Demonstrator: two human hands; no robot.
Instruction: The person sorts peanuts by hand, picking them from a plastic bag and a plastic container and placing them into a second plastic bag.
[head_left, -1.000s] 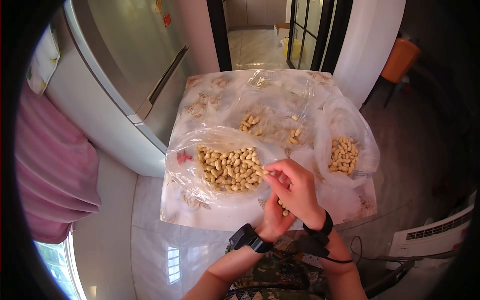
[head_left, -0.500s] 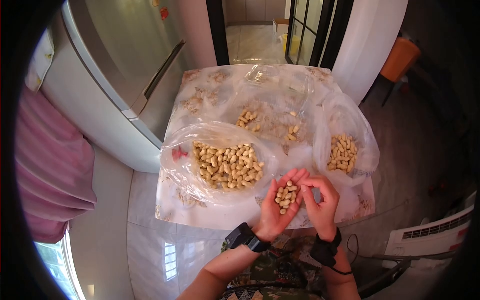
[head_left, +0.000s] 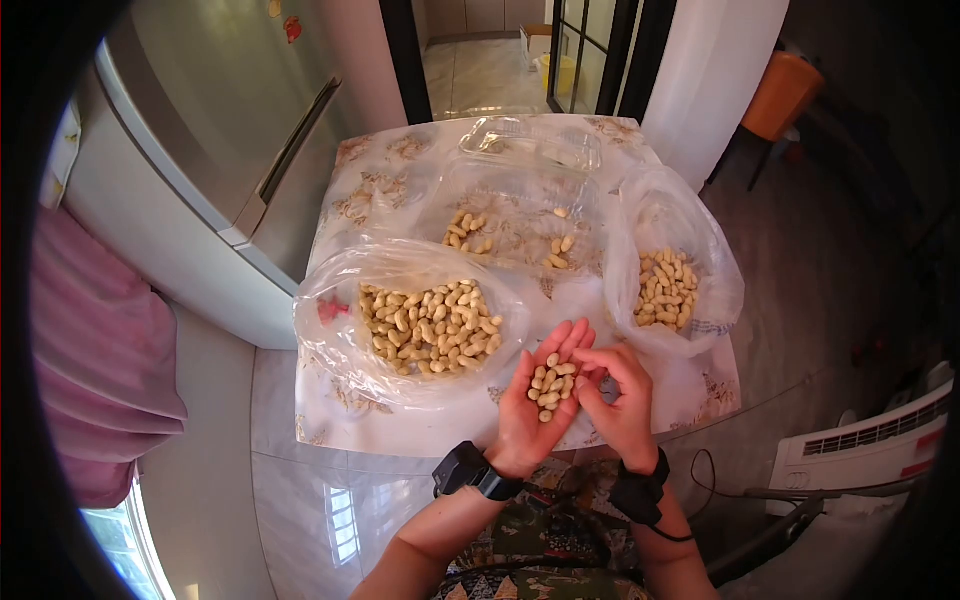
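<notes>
We hold our left hand palm up, cupped around a small pile of peanuts, over the table's near edge. Our right hand is beside it, thumb and forefinger together by the pile; we cannot tell whether they pinch a nut. Bare cloth separates the left bag from the right bag, both holding peanuts. Beyond, a clear tray holds scattered nuts.

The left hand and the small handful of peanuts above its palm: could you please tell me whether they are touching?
Touching; the head view shows the peanuts lying in the upturned palm of the left hand.
</notes>
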